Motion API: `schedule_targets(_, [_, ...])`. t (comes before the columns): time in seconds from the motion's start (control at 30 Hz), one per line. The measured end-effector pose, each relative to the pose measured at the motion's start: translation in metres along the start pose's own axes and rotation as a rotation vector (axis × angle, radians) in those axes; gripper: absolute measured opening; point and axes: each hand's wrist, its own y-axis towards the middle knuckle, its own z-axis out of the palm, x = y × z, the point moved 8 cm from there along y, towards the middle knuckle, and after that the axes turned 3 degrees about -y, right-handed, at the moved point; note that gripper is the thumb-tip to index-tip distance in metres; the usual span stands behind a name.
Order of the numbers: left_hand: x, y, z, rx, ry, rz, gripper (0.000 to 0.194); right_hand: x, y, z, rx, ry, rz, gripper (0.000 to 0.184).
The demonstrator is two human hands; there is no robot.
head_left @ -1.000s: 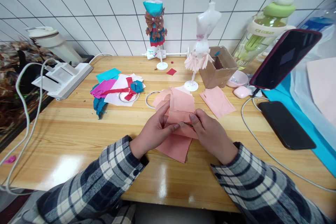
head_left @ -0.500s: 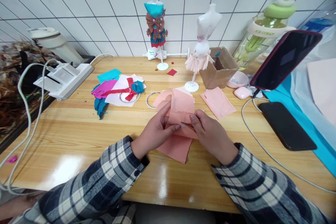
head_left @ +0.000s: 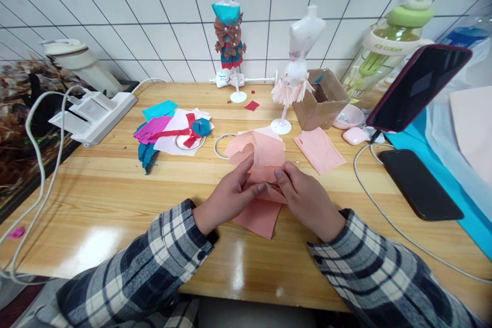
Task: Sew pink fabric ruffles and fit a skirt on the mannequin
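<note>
My left hand grips a sheet of pink paper between thumb and fingers, a little above the table. In my right hand is a small pair of scissors; their thin dark blades point left at the paper, close to my left thumb. The handles are hidden in the right hand. Below my hands hangs or lies a pink lower piece; I cannot tell if it belongs to the same sheet. More pink pieces lie just beyond, beside a metal ring.
Behind stand a dressed mini mannequin and a white one with a pink skirt. A cardboard box, a pink sheet and a phone are right. Coloured scraps and a power strip lie left.
The scissors' blades have moved slightly left and down against the paper, and less of them shows. Both hands shifted very little. The other person's hand at lower left has gone from view.
</note>
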Motion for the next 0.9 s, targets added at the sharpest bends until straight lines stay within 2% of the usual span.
schedule_targets(0.23, [0.0035, -0.0006, 0.0091, 0.066, -0.068, -0.061, 0.067, 0.0017, -0.0008, 0.0003, 0.0, 0.007, -0.008, 0.034])
schedule_targets(0.6, [0.0008, -0.001, 0.0056, 0.041, 0.043, -0.037, 0.067, 0.0019, 0.0006, 0.0002, -0.009, -0.055, -0.022, 0.034])
schedule_targets(0.8, [-0.0005, -0.0023, 0.0071, 0.031, 0.081, -0.096, 0.073, 0.0026, 0.0003, -0.0002, -0.007, -0.08, -0.027, 0.034])
schedule_targets(0.9, [0.0044, -0.0031, 0.0085, 0.05, 0.048, -0.132, 0.069, 0.003, -0.0006, 0.0005, 0.007, -0.066, -0.031, 0.034])
